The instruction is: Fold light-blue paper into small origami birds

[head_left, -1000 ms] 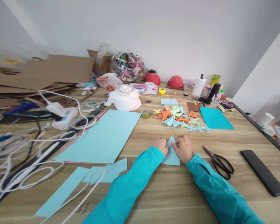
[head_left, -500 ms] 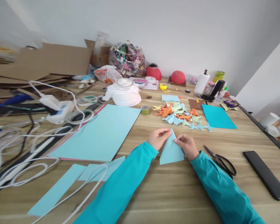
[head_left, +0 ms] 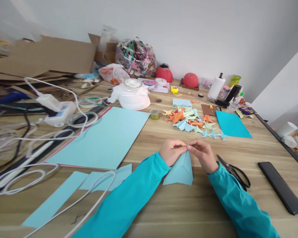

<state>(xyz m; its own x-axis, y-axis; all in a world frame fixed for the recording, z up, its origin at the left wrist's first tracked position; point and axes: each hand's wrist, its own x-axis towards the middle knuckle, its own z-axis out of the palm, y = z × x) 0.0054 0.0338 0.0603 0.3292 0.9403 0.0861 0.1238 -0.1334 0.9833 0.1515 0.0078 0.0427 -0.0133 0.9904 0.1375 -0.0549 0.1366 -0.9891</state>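
Observation:
A light-blue sheet of folded paper, narrow at the top and wide at the bottom, is between my hands. My left hand pinches its pointed tip from the left. From the other side, my right hand pinches the same tip, thumbs and fingertips nearly meeting. The fingers partly hide the tip. Beyond the hands lies a pile of folded paper cranes in orange, pale green and light blue. Black-handled scissors rest just right of my right forearm.
Large light-blue sheets and cut strips lie left, crossed partly by white cables. A power strip sits among the cables. A black case is at right, a bright blue sheet behind. A tape roll stands mid-table.
Both hands have come together at the paper's tip; my right hand moved up from its right edge. The folded paper has shifted slightly down and left. The camera view has moved a little.

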